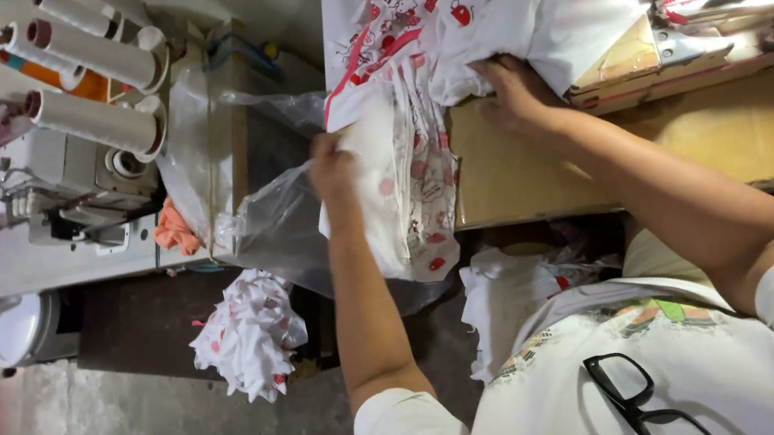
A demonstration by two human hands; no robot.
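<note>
The left hand (334, 170) is closed around a fold of white fabric with red prints (407, 136), holding it where it drapes off the wooden table (654, 150); the right hand (511, 92) presses flat on the pile, pinning it; a clear plastic bag (275, 226) hangs beside, thread cones (95, 121) farther left.
</note>
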